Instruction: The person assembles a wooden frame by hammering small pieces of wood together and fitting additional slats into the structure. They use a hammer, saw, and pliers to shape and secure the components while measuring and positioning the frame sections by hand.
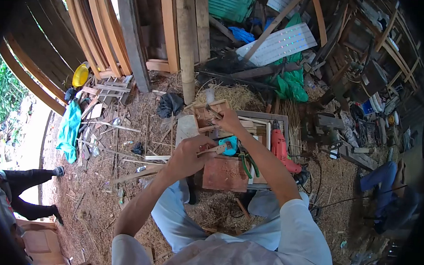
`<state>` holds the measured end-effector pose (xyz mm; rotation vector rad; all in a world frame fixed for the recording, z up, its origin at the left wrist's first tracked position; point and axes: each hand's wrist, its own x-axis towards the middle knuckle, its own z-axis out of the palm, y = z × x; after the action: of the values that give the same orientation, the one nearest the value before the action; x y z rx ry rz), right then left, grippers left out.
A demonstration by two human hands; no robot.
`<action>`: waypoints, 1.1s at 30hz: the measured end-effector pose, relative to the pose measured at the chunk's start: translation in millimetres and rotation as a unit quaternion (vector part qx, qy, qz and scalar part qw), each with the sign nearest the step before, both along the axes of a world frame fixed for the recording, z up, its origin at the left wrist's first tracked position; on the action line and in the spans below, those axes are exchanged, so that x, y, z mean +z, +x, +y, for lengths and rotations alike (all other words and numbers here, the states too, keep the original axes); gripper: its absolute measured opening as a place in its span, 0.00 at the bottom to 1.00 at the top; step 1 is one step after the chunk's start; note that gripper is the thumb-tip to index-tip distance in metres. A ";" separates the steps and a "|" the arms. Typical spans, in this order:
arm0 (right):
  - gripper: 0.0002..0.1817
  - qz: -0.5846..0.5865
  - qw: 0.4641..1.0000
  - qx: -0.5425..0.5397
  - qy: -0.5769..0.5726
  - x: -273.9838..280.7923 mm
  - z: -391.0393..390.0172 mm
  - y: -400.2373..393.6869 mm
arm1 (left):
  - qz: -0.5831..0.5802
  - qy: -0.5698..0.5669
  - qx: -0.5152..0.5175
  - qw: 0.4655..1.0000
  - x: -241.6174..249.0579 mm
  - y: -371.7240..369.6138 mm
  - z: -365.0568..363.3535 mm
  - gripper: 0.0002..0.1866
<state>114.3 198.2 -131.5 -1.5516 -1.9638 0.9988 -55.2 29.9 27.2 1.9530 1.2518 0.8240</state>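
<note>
My left hand (191,155) is closed around a small flat piece of light wood (215,150), held above the low workbench. My right hand (229,122) grips a short stick-like tool (214,112) whose kind I cannot make out; it is over a small wooden box (204,118). Just right of the wood piece lies a bright blue object (229,146), partly covered. Beside it are pliers with green handles (245,164). A red power drill (279,148) lies at the bench's right side. Nearest my lap sits a reddish-brown wooden block (225,174).
Wood shavings and loose sticks cover the ground (103,189). A bamboo post (185,49) stands ahead. Black plastic (169,105) lies at front left. One person's legs (32,183) show at left; another person (388,194) sits at right. A cord (318,186) trails from the drill's side.
</note>
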 end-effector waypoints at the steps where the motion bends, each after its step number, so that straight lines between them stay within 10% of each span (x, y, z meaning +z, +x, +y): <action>1: 0.15 -0.002 1.000 -0.001 0.001 -3.8 0.3 2.3 | 0.004 -0.006 -0.016 1.000 1.3 -1.3 1.9 0.13; 17: 0.16 0.005 0.995 -0.023 0.101 -31.2 9.7 -4.4 | 0.044 -0.061 -0.035 0.997 -1.0 3.9 6.9 0.12; 28: 0.15 0.083 0.992 -0.038 0.091 131.8 -80.2 39.5 | -0.013 -0.028 0.015 0.999 -11.8 4.1 3.9 0.12; 30: 0.13 0.280 0.953 0.005 0.119 144.0 -115.0 38.2 | 0.033 -0.042 0.034 0.998 -6.3 4.7 3.6 0.13; 33: 0.12 0.177 0.973 0.005 0.146 157.6 -144.8 34.8 | 0.021 -0.020 0.042 0.999 -7.7 6.8 1.7 0.11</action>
<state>149.1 53.4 26.1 -1.1194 -1.7730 0.8718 -48.5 31.6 19.4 1.9063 1.3731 0.7968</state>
